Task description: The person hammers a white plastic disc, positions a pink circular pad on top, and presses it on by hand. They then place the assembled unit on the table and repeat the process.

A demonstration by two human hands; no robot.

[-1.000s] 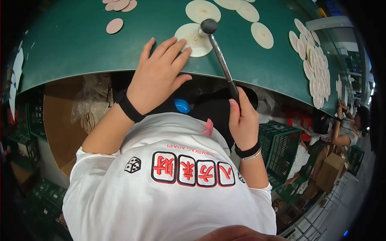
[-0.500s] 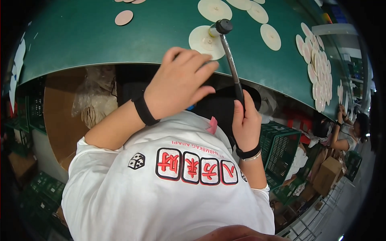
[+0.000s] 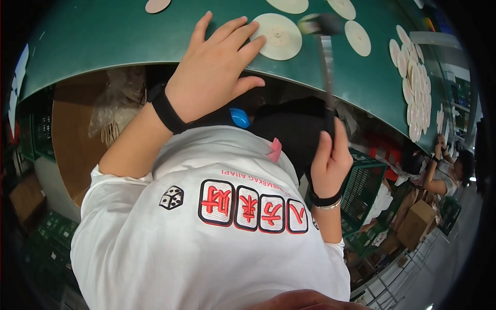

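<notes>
A pale cream disc (image 3: 281, 41) with a small raised centre lies flat near the front edge of the green table. My left hand (image 3: 214, 67) is open, fingers spread, its fingertips on the disc's left rim. My right hand (image 3: 333, 160) grips the dark handle of a mallet (image 3: 326, 62). The mallet's head is smeared by motion, just right of the disc, with a dark face on one side and a yellowish one on the other. More cream discs, such as one disc (image 3: 358, 38), lie beyond and to the right.
A large heap of discs (image 3: 416, 88) lies at the table's right end. One pinkish disc (image 3: 157, 5) is at the far left. Below the edge are a cardboard box (image 3: 75, 134), a green crate (image 3: 356, 191) and plastic bags. Another person (image 3: 447, 173) works at the far right.
My right hand has swung the mallet right, off the disc. My left hand has spread its fingers and come to rest on the disc's rim. The whole view has shifted slightly.
</notes>
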